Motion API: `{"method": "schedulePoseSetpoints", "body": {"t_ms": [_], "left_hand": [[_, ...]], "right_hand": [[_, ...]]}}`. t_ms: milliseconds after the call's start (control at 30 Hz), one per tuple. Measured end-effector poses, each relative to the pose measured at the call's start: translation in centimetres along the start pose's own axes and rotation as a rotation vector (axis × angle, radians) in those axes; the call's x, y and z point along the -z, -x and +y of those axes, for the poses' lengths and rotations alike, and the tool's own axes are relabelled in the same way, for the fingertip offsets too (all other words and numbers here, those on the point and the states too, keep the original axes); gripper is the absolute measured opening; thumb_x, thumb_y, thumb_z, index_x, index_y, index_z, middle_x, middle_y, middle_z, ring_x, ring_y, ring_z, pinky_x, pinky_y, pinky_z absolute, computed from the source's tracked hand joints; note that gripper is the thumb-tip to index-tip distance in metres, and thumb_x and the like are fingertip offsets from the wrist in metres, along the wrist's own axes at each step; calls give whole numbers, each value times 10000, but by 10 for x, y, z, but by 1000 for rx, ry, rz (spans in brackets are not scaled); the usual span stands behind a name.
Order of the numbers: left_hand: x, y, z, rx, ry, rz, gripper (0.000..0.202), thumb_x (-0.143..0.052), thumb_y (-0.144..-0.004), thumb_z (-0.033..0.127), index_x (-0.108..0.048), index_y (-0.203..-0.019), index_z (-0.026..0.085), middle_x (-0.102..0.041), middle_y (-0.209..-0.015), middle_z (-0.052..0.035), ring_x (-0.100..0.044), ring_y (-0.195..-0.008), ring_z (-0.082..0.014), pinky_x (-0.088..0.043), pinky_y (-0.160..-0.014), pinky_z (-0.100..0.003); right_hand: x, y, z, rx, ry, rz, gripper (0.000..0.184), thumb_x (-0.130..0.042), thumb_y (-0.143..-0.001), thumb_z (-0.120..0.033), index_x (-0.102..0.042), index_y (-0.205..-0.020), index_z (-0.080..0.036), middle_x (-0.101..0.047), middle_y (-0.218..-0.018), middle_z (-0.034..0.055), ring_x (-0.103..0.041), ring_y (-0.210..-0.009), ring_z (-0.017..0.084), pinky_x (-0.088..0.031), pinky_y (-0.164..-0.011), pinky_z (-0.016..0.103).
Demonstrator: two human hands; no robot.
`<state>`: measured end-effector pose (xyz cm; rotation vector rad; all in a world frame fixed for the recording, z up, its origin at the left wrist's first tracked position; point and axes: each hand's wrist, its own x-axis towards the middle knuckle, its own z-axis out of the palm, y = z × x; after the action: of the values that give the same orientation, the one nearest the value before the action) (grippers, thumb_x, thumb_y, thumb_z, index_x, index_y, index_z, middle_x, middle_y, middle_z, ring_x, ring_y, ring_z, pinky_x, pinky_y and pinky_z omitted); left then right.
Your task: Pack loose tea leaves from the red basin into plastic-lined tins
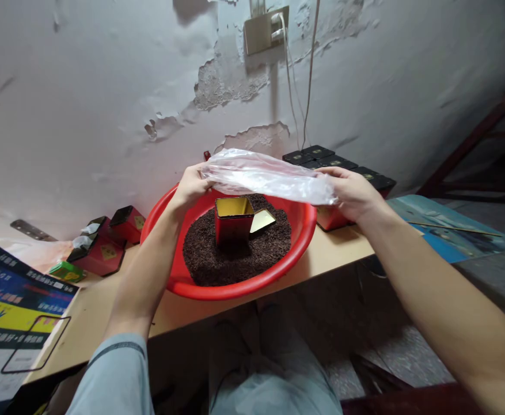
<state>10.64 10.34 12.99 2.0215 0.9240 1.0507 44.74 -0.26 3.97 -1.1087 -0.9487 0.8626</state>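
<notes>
My left hand (190, 187) and my right hand (351, 193) are both closed on the ends of a clear plastic bag (265, 174), held stretched out above a red basin (178, 275). The basin is filled with dark loose tea leaves (209, 259). An open red square tin (234, 221) stands upright in the leaves, right under the bag. A gold lid (262, 220) lies tilted in the leaves beside the tin.
The basin sits on a light wooden table (105, 300) against a peeling wall. Red tins (105, 248) and a green one (65, 271) lie at the left. Black-lidded tins (321, 158) stand behind at the right. A printed box (6, 300) is at the far left.
</notes>
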Motion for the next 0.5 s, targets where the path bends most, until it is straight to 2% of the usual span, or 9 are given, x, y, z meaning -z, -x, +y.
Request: {"method": "schedulePoseSetpoints", "body": {"t_ms": [67, 133, 200, 233, 300, 367, 433, 500], "left_hand": [[1, 3, 3, 49, -40, 45, 211, -656, -643, 100, -760, -825, 124, -666, -643, 0, -511, -531, -90, -393, -496, -216], [0, 3, 6, 119, -79, 94, 121, -585, -618, 74, -682, -654, 138, -555, -512, 36, -429, -455, -69, -316, -449, -205], [-2, 2, 9, 185, -91, 143, 124, -552, -622, 69, -576, -547, 164, -469, -442, 54, -392, -414, -66, -276, -424, -206], [-4, 2, 10, 215, -90, 166, 150, -545, -629, 67, -541, -526, 175, -446, -425, 58, -385, -402, -67, -267, -416, -208], [-7, 1, 14, 274, -100, 190, 169, -550, -649, 65, -532, -527, 181, -434, -412, 59, -382, -389, -72, -268, -410, -213], [-7, 2, 17, 313, -130, 182, 154, -569, -664, 70, -566, -548, 171, -454, -415, 49, -408, -396, -82, -294, -420, -218], [-3, 6, 18, 299, -148, 128, 92, -609, -662, 82, -634, -602, 146, -533, -464, 20, -470, -440, -96, -352, -456, -227], [3, 12, 15, 262, -143, 41, 38, -693, -658, 120, -704, -695, 119, -628, -558, -14, -527, -507, -110, -418, -519, -245]], "right_hand": [[8, 14, -8, 37, 4, -137, 551, -881, -719, -490, -732, -1219, -315, -758, -1254, 86, -757, -1088, 289, -660, -902, 480], [11, 30, -20, 168, 45, -368, 819, -891, -683, -618, -636, -1429, -395, -607, -1559, 69, -658, -1342, 326, -620, -1015, 516], [6, 45, -30, 313, 191, -537, 931, -922, -648, -617, -599, -1496, -406, -512, -1659, 56, -555, -1468, 346, -573, -1100, 527], [1, 50, -32, 390, 298, -570, 903, -931, -656, -574, -625, -1484, -381, -528, -1645, 63, -537, -1485, 346, -547, -1136, 523], [-12, 56, -31, 547, 498, -533, 627, -879, -752, -447, -738, -1349, -317, -663, -1496, 84, -608, -1407, 324, -531, -1157, 502], [-23, 56, -23, 660, 604, -433, 300, -749, -836, -306, -815, -1127, -273, -787, -1222, 83, -731, -1172, 285, -581, -1070, 476], [-29, 51, -13, 698, 604, -258, 238, -644, -818, -195, -808, -982, -249, -808, -1007, 65, -761, -937, 251, -624, -914, 442], [-27, 41, -8, 671, 539, 12, 272, -589, -781, -141, -774, -954, -239, -801, -964, 64, -749, -879, 245, -621, -837, 422]]}}
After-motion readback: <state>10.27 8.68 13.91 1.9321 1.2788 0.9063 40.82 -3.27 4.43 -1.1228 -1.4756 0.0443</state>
